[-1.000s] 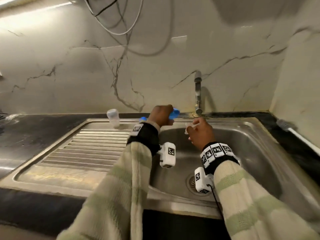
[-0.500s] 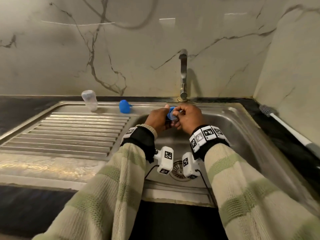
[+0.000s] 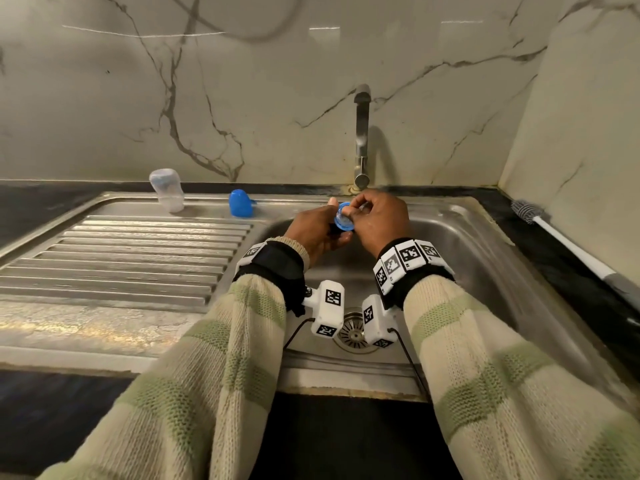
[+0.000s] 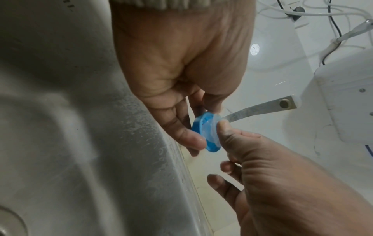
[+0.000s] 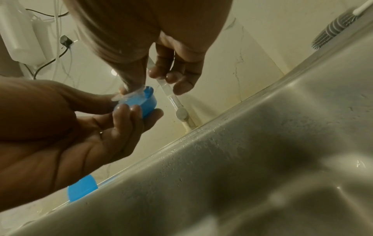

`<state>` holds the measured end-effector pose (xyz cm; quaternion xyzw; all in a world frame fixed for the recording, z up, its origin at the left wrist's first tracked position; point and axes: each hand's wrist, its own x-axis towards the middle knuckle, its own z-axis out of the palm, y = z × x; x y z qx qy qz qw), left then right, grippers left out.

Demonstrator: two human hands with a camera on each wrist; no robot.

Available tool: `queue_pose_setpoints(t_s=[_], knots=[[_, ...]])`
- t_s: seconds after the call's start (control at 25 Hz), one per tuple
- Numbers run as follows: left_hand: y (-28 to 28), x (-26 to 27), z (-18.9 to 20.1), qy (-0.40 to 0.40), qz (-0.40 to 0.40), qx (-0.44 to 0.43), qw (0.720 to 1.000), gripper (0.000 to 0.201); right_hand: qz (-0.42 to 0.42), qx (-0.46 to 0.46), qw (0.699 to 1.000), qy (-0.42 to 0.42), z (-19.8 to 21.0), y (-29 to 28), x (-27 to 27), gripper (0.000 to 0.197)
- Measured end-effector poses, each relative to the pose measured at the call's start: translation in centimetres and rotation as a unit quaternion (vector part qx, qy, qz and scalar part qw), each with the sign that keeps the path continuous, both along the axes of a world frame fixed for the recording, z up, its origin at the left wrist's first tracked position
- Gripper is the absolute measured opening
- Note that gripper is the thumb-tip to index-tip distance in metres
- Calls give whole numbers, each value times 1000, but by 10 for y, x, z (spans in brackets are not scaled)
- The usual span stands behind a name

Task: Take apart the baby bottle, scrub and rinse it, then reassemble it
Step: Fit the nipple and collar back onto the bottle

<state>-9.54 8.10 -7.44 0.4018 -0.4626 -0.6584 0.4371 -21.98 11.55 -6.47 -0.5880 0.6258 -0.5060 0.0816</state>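
Observation:
Over the sink basin (image 3: 450, 258) my left hand (image 3: 320, 225) grips the blue screw ring (image 3: 344, 221) by its rim. My right hand (image 3: 367, 211) pinches the clear silicone nipple (image 4: 212, 126) with thumb and forefinger, and the nipple's flange (image 5: 129, 95) lies against the ring (image 5: 146, 103). The ring (image 4: 207, 135) is tilted on edge between both hands. The clear bottle body (image 3: 167, 190) stands upside down at the back of the draining board. The blue cap (image 3: 240, 203) stands to its right.
The tap (image 3: 362, 133) rises just behind my hands, with no water running from it. A grey bottle brush (image 3: 530, 213) with a white handle lies on the dark counter at the right. The ribbed draining board (image 3: 131, 258) stretches to the left. The drain (image 3: 353, 332) sits below my wrists.
A second ago my hands were apart, the left with the ring, the right with the nipple. They have come together over the basin, nipple against ring. The view has tilted down.

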Motion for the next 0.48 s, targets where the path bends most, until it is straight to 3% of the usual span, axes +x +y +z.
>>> queue_pose_setpoints(t_s=[0.16, 0.28, 0.4, 0.48], knots=[[1, 2, -1, 19, -38, 1, 999, 42, -37, 3, 999, 34, -2, -2, -3, 10], [2, 3, -2, 21, -45, -24, 998, 22, -41, 4, 999, 16, -4, -5, -4, 10], [-1, 0, -3, -30, -27, -54, 998, 22, -36, 21, 999, -23, -5, -6, -4, 19], [-1, -4, -3, -68, -12, -77, 995, 20, -8, 40, 998, -48, -4, -6, -3, 13]])
